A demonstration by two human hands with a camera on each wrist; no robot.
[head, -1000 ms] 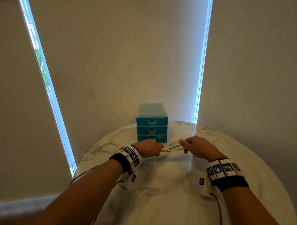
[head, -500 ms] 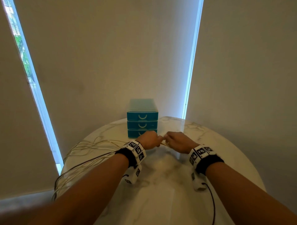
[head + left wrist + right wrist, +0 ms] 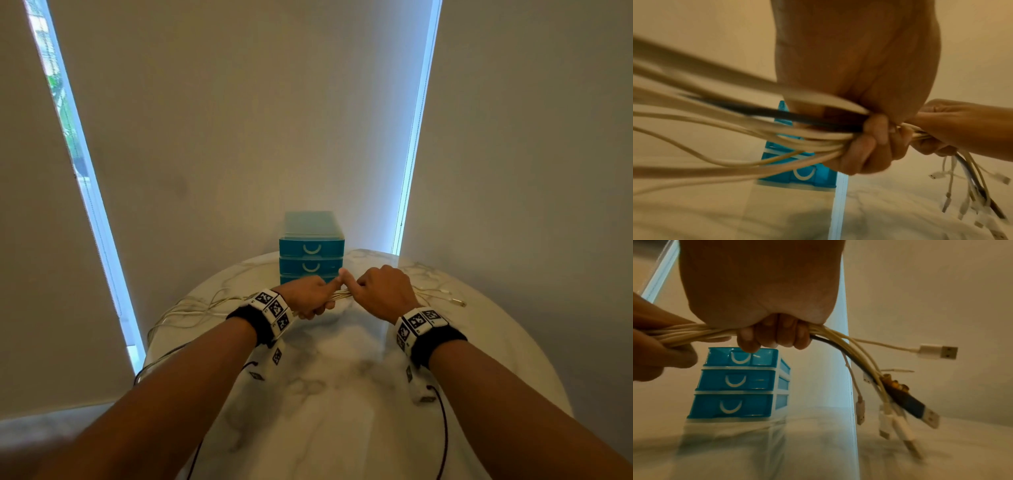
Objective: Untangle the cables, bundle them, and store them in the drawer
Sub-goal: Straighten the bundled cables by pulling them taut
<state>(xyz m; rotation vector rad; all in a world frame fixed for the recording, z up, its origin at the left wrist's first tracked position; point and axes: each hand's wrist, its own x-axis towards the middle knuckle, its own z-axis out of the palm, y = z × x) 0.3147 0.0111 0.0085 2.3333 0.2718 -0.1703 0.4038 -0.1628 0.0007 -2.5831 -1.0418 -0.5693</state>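
**Both grips closed on the cable bunch**

The cables (image 3: 339, 295) are held above the counter (image 3: 342, 394) by the left grip (image 3: 308, 299) and the right grip (image 3: 385, 294), fingers curled around them, thumbs touching. USB plugs (image 3: 929, 417) hang beyond the right fist. All drawers of the blue drawer unit (image 3: 311, 251) behind are shut.

Cables (image 3: 339, 294): mostly cream-white strands plus one black, gathered side by side into single bunch above table; long slack fans out leftward (image 3: 719, 129) and trails over table edge; short connector ends (image 3: 890, 402) splay down on right, USB plugs visible, one dark-blue; drawer unit (image 3: 311, 247): blue, three drawers, all closed, upright just behind bunch.
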